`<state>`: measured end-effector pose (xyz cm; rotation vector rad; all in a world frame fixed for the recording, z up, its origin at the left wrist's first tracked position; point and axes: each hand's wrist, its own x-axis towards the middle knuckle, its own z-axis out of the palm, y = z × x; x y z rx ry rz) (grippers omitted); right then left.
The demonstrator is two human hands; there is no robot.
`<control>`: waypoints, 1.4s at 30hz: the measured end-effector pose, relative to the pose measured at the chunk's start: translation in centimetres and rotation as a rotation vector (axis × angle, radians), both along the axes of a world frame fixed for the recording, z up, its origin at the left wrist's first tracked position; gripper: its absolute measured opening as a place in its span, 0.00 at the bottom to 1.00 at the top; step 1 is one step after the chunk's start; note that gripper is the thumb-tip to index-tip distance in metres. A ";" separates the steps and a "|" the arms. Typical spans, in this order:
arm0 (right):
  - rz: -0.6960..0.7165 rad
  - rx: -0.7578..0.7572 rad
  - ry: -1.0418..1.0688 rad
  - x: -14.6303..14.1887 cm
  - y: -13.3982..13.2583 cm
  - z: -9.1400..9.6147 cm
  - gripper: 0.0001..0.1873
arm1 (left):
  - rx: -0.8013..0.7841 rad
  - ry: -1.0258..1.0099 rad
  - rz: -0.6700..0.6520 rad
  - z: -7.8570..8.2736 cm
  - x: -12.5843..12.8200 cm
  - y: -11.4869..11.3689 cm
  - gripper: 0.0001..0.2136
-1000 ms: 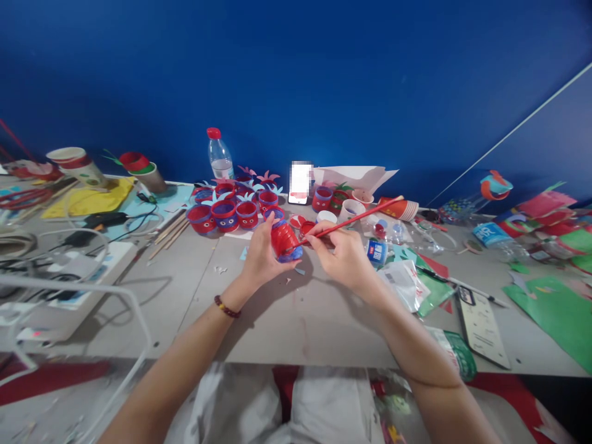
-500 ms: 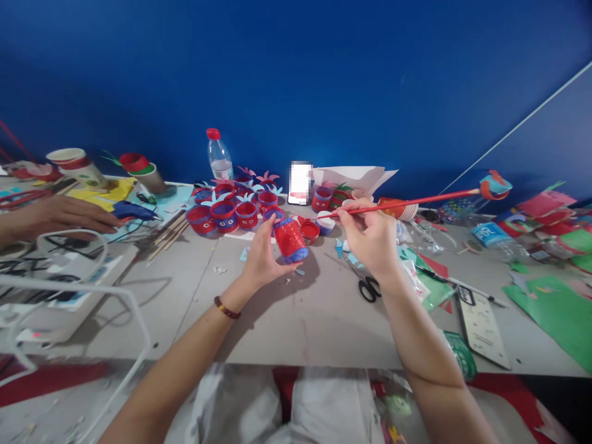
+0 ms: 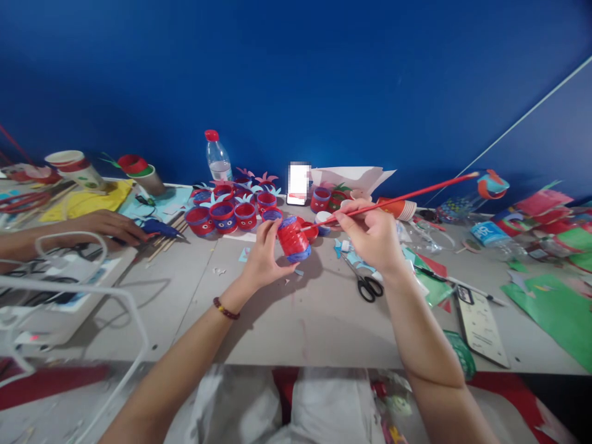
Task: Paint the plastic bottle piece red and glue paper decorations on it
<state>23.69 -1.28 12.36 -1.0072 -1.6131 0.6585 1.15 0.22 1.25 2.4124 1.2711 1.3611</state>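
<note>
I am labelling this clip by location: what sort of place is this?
Likely a craft workshop or classroom table: the right hand holds a red paintbrush to a red paper cup, with painted cups, scissors and coloured paper around.

Red paper cup and long red brush, both held just above the tabletop (image 3: 300, 320).
The small cup (image 3: 293, 237) is red with blue bands at both ends. It lies tilted on its side in the fingers of the left hand (image 3: 263, 259), clear of the surface. The thin red brush (image 3: 416, 195) slants up and to the right from the pinching right hand (image 3: 372, 237), and its lower end reaches the cup's right edge.
</note>
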 end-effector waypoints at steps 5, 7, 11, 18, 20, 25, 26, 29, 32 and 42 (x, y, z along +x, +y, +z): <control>0.106 -0.052 -0.102 -0.6 -0.2 -0.3 0.10 | -0.010 0.026 -0.026 0.1 -0.1 0.0 0.49; 0.127 -0.053 -0.118 -1.0 -0.4 -0.2 0.10 | -0.012 0.033 -0.033 0.1 -0.1 0.0 0.49; 0.130 -0.027 -0.151 -1.3 -0.4 0.0 0.09 | -0.002 0.027 -0.039 0.0 -0.2 0.1 0.49; 0.041 -0.001 -0.151 0.0 0.6 -0.3 0.09 | 0.006 0.017 -0.043 0.0 -0.2 0.0 0.49; 0.019 0.006 -0.126 0.4 1.0 -0.5 0.08 | -0.003 0.024 -0.038 0.0 -0.2 0.0 0.49; -0.081 0.055 -0.071 1.0 1.3 -0.3 0.06 | 0.015 0.033 -0.043 0.1 -0.2 0.0 0.49; -0.086 0.055 -0.055 1.0 1.2 -0.2 0.06 | 0.022 0.036 -0.038 0.0 -0.2 0.0 0.49; -0.009 0.002 0.005 1.0 0.7 0.0 0.07 | 0.025 0.052 -0.012 -0.1 -0.2 0.1 0.49; 0.101 -0.094 -0.024 0.6 0.1 0.1 0.07 | 0.027 0.064 0.006 -0.2 -0.2 0.0 0.50; 0.146 -0.125 -0.075 -0.9 -0.1 0.4 0.13 | 0.069 0.060 0.033 -0.4 -0.4 0.1 0.50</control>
